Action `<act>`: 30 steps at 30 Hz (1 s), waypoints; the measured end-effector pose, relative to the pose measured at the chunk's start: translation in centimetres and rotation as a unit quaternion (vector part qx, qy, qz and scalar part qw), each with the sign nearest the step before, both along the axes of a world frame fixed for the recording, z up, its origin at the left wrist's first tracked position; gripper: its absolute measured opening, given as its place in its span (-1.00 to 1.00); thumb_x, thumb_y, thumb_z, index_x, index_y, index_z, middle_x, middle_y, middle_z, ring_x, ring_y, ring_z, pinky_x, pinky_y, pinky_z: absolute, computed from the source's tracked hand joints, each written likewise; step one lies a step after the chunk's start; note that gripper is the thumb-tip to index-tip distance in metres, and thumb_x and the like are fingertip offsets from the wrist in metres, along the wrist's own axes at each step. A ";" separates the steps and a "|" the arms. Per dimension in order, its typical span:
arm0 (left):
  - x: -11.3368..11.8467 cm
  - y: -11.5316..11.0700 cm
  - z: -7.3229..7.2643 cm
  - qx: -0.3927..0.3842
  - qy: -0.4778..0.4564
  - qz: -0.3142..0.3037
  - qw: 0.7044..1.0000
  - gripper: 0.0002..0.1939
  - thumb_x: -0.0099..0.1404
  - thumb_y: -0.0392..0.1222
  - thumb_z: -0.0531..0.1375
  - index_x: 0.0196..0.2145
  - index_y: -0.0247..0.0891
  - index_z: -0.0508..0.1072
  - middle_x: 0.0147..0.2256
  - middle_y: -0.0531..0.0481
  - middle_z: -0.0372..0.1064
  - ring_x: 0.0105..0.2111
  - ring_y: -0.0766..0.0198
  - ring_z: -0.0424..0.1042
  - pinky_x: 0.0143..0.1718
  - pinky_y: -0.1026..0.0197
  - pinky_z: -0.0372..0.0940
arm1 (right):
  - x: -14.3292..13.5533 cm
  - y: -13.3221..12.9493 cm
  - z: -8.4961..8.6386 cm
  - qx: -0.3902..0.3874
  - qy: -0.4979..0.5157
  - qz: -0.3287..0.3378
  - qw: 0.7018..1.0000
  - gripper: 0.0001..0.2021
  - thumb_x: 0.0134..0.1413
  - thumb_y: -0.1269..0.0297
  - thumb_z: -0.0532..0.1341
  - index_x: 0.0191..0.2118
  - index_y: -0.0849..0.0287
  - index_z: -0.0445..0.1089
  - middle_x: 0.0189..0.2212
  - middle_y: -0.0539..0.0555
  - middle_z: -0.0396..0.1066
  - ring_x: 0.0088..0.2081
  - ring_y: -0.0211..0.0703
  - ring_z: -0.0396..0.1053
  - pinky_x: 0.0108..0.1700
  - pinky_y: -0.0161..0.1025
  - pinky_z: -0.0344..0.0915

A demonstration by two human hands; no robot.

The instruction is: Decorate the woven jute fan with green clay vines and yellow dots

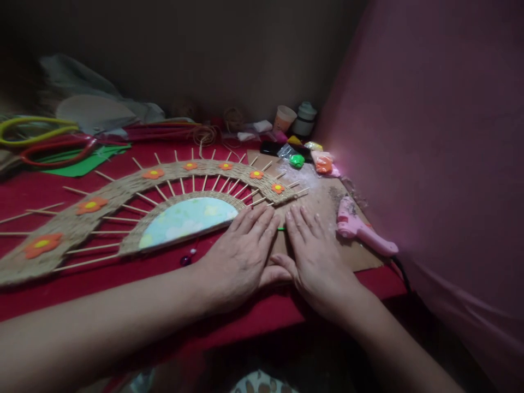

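My left hand (pixel 248 248) and my right hand (pixel 313 254) lie flat, fingers stretched out, on a cardboard sheet (pixel 360 256). A thin green strand (pixel 281 229) shows in the gap between them, running under the fingers; it looks like rolled clay. My thumbs come close together below it. Just left of my left hand lies a fan-shaped piece of woven twine and sticks (pixel 123 192), with orange flowers along its band. Its half-round centre (pixel 188 218) is covered in light blue patterned material.
A pink glue gun (pixel 364 232) lies on the cardboard's right side. Green clay (pixel 297 160) and orange clay (pixel 324 164) sit at its back, near a paper cup (pixel 284 117). Scissors with red handles (pixel 57 153) and yellow handles (pixel 36 130) lie far left on the red cloth (pixel 164 295).
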State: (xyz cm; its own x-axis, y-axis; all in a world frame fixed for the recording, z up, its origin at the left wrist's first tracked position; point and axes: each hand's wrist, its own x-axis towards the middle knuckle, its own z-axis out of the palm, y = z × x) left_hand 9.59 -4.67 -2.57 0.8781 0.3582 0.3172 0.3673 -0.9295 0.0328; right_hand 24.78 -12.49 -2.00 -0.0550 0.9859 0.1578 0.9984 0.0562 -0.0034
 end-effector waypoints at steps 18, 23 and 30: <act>-0.5 0.4 0.3 -0.005 -0.109 -0.004 0.994 -0.32 0.36 0.08 -0.03 0.13 -0.67 0.18 0.09 -0.45 0.19 0.12 -0.15 0.11 0.12 -0.21 0.11 | -1.1 -0.2 -0.1 -0.065 0.001 0.049 0.997 -0.28 0.24 0.01 -0.04 0.28 0.56 -0.11 0.29 0.40 -0.21 0.31 0.19 -0.23 0.28 0.13 -0.13; -0.4 0.3 0.4 -0.008 -0.101 0.009 0.995 -0.36 0.36 0.06 0.00 0.13 -0.61 0.20 0.10 -0.43 0.19 0.12 -0.14 0.11 0.13 -0.21 0.09 | -1.3 -1.9 -0.6 -0.050 0.006 0.050 0.997 -0.14 0.13 -0.21 -0.04 0.28 0.48 -0.08 0.30 0.37 -0.22 0.31 0.25 -0.30 0.26 0.19 -0.09; -0.2 0.4 0.3 -0.031 -0.099 0.019 0.994 -0.39 0.35 0.05 0.01 0.15 -0.53 0.18 0.12 -0.39 0.17 0.14 -0.12 0.09 0.14 -0.21 0.06 | -1.3 0.4 0.2 -0.077 0.015 0.054 0.995 -0.26 0.25 -0.06 -0.09 0.28 0.54 -0.12 0.30 0.39 -0.25 0.32 0.21 -0.29 0.29 0.17 -0.20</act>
